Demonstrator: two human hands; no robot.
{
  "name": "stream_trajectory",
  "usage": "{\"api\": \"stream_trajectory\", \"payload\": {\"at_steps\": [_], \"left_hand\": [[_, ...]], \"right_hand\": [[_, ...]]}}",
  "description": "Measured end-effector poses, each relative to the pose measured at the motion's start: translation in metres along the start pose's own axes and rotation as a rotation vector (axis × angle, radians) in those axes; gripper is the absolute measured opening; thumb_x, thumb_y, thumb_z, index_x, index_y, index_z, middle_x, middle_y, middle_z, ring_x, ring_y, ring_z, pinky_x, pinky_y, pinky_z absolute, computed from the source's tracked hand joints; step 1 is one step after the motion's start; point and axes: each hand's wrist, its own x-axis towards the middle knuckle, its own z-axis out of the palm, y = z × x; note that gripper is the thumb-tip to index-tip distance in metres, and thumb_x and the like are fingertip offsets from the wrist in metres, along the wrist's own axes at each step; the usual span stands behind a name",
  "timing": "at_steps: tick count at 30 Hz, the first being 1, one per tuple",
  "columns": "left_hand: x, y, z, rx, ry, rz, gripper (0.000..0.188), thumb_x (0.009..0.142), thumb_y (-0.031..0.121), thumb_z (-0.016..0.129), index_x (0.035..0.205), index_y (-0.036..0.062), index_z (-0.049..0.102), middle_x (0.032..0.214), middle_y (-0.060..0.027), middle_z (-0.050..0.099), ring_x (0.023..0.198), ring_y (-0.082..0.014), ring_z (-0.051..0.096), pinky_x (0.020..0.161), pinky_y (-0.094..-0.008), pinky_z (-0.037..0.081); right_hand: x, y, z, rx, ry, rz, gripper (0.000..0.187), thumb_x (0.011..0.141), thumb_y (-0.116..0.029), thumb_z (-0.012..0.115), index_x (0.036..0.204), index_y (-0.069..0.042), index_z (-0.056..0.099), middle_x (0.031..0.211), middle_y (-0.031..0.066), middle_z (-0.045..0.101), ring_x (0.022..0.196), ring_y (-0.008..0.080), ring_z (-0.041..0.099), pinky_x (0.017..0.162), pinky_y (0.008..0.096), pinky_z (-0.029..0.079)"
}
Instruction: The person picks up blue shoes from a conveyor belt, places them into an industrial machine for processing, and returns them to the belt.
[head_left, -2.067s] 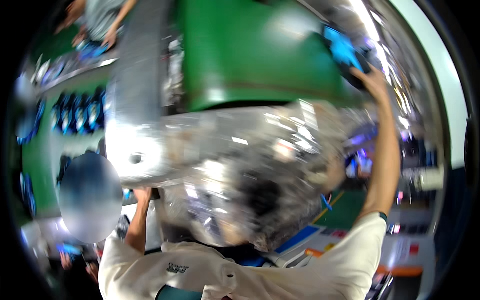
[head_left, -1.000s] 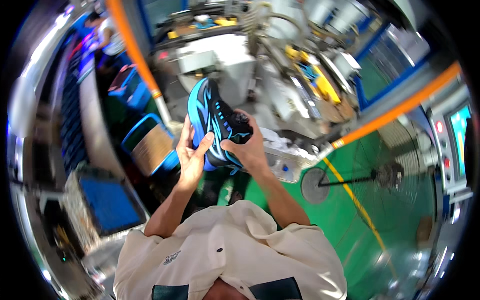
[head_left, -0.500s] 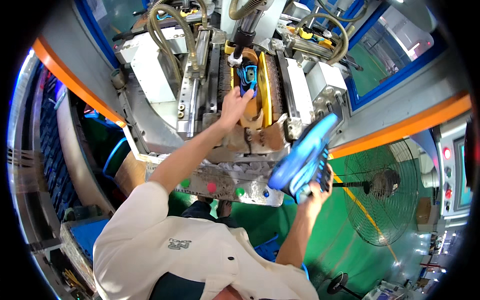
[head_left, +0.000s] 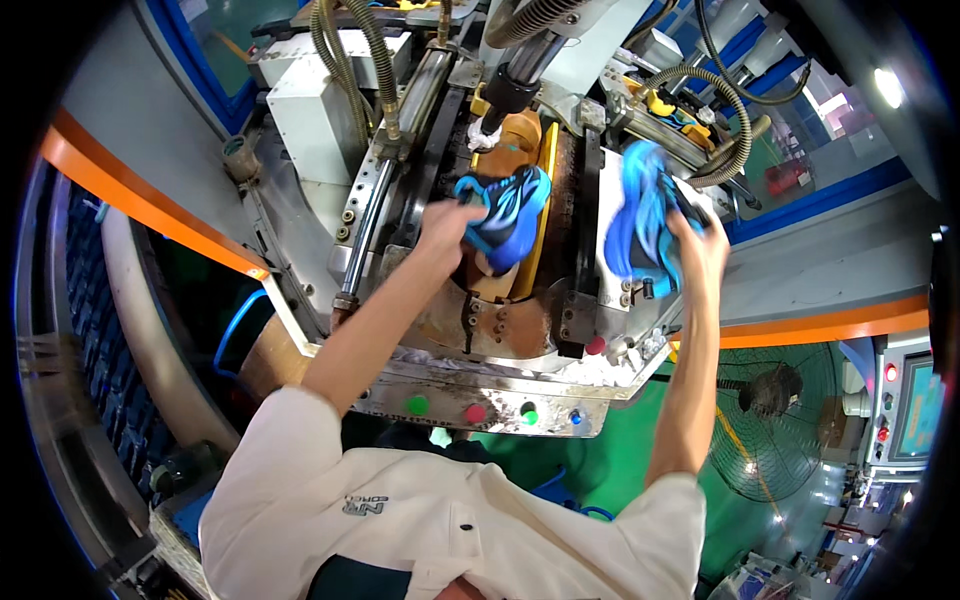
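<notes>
1. While a blue shoe [head_left: 512,218] is gripped at one end by the left hand [head_left: 447,228], its other end is slanted across a yellow plate [head_left: 549,150]; whether the plate is touched cannot be told.
2. A second shoe [head_left: 638,220] is grasped by the right hand [head_left: 703,245], apart from the first, probably so that the cradle [head_left: 493,285] is kept unobstructed.
3. Buttons [head_left: 475,413] are set along the front edge, presumably for easy reach.

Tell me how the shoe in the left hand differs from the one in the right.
The left-hand shoe overlaps a yellow plate in the view; the right-hand shoe is to the right of that plate. The left-hand shoe slants across the picture; the right-hand shoe runs mostly up and down. Both are blue and black.
</notes>
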Motion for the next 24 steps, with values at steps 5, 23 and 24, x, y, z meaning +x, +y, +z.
{"api": "stream_trajectory", "payload": {"at_steps": [5,23,24], "left_hand": [[-0.179,0.046,-0.075,0.145,0.016,0.090,0.056,0.076,0.010,0.067,0.127,-0.0044,0.049,0.110,-0.0068,0.060,0.099,-0.0133,0.055,0.088,-0.0249,0.041],[-0.471,-0.100,-0.160,-0.338,1.165,0.539,0.058,0.079,0.006,0.066,0.128,-0.0112,0.042,0.113,-0.0156,0.057,0.096,-0.0218,0.061,0.085,-0.0350,0.051],[-0.474,-0.115,-0.161,-0.363,1.224,0.496,0.051,0.079,0.006,0.066,0.124,-0.0084,0.047,0.109,-0.0124,0.059,0.094,-0.0195,0.061,0.083,-0.0344,0.051]], "right_hand": [[0.075,-0.010,0.159,-0.691,-0.305,0.061,0.055,0.062,-0.033,0.079,0.098,0.007,0.065,0.098,0.0209,0.067,0.094,0.0275,0.065,0.085,0.0346,0.050],[-0.195,0.033,0.205,0.081,-0.475,-0.867,0.045,0.082,-0.009,0.063,0.122,0.006,0.050,0.122,0.0219,0.054,0.112,0.0369,0.053,0.094,0.0391,0.043],[-0.239,0.055,0.204,0.199,-0.603,-0.912,0.032,0.084,-0.009,0.060,0.112,0.007,0.056,0.115,0.0210,0.058,0.104,0.0365,0.057,0.087,0.0389,0.047]]}}
